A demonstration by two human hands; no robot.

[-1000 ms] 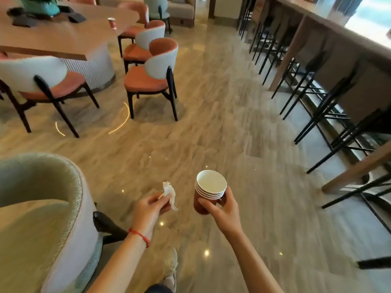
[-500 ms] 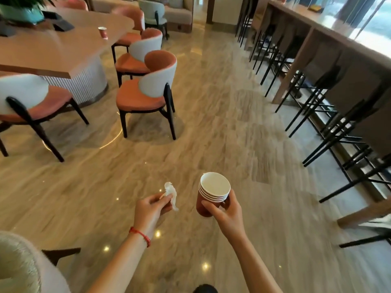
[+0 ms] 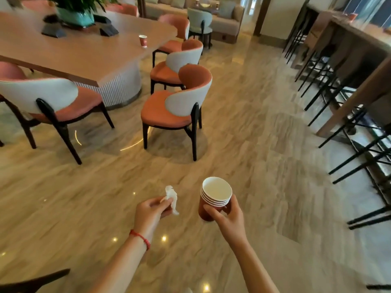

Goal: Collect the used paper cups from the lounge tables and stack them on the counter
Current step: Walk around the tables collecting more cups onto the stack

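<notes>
Floor (image 3: 243, 127): polished stone-look tile, glossy, with ceiling lights mirrored in it. Long table (image 3: 80, 53): wood-look top, smooth and matt; its base is ribbed and pale. Chairs (image 3: 175, 106): seats in orange cloth, backs in matt pale-grey covering, legs dark and smooth. Bar stools (image 3: 359, 144): thin black legs — metal, by the look. Stack of cups (image 3: 213, 197): paper, red-brown outside, white and smooth inside. Crumpled tissue (image 3: 171, 198): white paper — creased, matt. Wrist cord (image 3: 140, 237): red braided thread.

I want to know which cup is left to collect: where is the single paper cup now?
In the head view, the single paper cup stands upright at upper left on the long wooden table, near its right edge, beside the orange chairs.
</notes>
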